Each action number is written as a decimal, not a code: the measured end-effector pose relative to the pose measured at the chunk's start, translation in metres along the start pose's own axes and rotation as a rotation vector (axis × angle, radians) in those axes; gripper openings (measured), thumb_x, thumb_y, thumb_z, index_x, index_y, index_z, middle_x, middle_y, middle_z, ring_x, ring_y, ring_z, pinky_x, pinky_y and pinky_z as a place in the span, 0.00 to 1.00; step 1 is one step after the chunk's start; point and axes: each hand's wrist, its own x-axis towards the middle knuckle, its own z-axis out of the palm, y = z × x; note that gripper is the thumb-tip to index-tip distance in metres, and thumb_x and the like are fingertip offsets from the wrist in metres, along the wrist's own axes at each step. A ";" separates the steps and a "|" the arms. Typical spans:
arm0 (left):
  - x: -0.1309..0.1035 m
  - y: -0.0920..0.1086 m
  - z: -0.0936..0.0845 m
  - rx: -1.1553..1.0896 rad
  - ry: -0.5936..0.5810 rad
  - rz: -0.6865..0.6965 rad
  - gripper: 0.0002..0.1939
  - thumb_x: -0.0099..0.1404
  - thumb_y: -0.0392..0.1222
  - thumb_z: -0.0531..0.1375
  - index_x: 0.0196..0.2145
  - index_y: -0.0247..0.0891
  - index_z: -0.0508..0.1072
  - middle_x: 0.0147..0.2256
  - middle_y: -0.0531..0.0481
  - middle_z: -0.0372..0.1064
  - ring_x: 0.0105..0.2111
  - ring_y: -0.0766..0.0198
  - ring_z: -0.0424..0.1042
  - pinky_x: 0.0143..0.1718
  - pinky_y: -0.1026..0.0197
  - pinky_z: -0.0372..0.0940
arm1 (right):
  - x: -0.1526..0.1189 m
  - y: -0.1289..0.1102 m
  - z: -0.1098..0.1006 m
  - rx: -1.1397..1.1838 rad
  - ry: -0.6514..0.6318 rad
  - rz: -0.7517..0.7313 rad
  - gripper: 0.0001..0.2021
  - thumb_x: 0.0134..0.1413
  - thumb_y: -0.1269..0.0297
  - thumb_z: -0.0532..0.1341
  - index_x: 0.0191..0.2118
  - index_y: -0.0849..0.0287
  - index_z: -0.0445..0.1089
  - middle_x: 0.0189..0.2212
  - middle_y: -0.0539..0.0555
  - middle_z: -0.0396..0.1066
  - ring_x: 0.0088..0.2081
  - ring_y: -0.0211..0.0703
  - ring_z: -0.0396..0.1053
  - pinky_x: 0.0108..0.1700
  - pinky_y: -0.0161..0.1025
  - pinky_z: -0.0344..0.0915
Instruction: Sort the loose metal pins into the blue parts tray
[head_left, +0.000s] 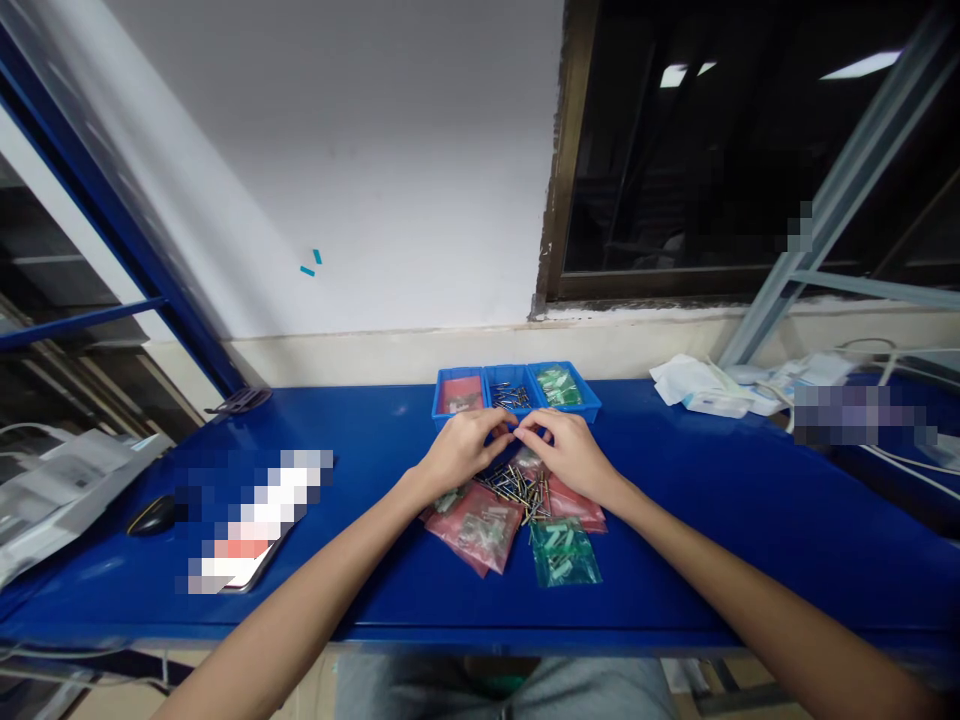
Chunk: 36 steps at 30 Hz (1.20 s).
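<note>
My left hand (466,447) and my right hand (566,450) meet at the fingertips over a pile of metal pins (517,488). Each is pinched closed, and anything between the fingers is too small to make out. Pink bags (480,525) of small parts lie left of the pile, with another pink bag (576,503) under my right forearm's side. Nearer the front edge lies a green bag (564,552). Just beyond my hands, a blue three-part tray holds a pink bag (461,393), loose pins (511,396) and green bags (558,386).
On the blue table (375,590), a black mouse (151,516) and a partly blurred phone (259,565) lie to the left. White packaging (67,490) sits at the far left. White plastic bags (705,388) and cables are at the back right.
</note>
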 end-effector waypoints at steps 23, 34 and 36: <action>0.006 0.000 0.001 -0.310 0.179 -0.200 0.08 0.67 0.43 0.62 0.39 0.35 0.74 0.34 0.48 0.75 0.33 0.64 0.73 0.32 0.63 0.66 | 0.001 0.003 -0.004 0.106 -0.036 0.069 0.09 0.62 0.68 0.58 0.35 0.58 0.75 0.30 0.50 0.78 0.31 0.40 0.72 0.34 0.36 0.63; 0.002 0.002 0.001 -0.019 0.134 -0.040 0.06 0.71 0.39 0.57 0.44 0.37 0.73 0.37 0.47 0.75 0.37 0.61 0.73 0.41 0.58 0.66 | -0.001 -0.006 -0.003 0.065 -0.008 0.027 0.10 0.65 0.63 0.56 0.37 0.57 0.73 0.31 0.51 0.76 0.32 0.41 0.72 0.36 0.37 0.65; 0.002 0.002 0.003 -0.114 0.162 -0.104 0.12 0.70 0.38 0.58 0.50 0.37 0.69 0.36 0.48 0.75 0.34 0.63 0.73 0.36 0.61 0.67 | -0.001 -0.006 -0.003 0.071 0.016 0.030 0.09 0.65 0.63 0.56 0.42 0.57 0.73 0.34 0.52 0.76 0.34 0.42 0.72 0.38 0.38 0.66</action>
